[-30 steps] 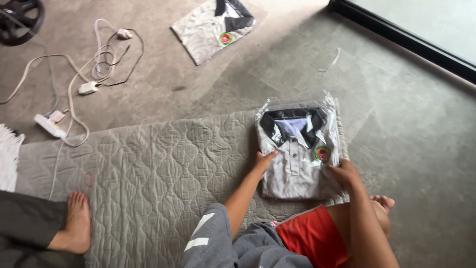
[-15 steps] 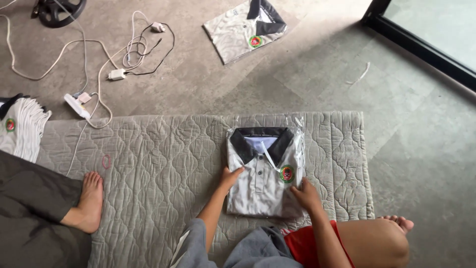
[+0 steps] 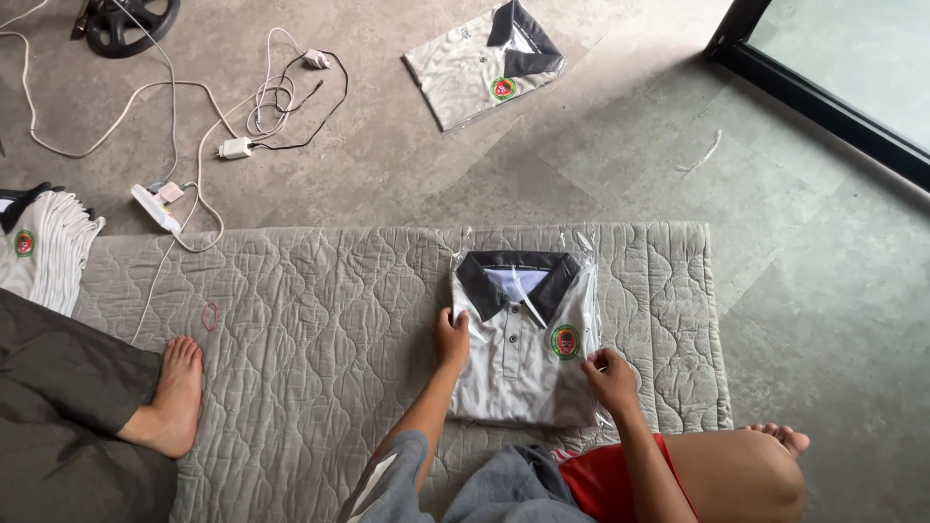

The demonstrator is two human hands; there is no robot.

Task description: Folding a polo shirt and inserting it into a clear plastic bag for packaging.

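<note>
Between both hands on the quilted mat (image 3: 320, 320) lay the bagged polo shirt (image 3: 523, 339), collar far; left hand (image 3: 450, 341) pressed its left edge, right hand (image 3: 610, 376) pinched the bag's right edge.

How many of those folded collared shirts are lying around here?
2 lie singly, plus a stack: the bagged shirt on the quilted mat under the left hand and right hand; another bagged shirt on the floor beyond. The stack at left holds several, uncountable.
</note>
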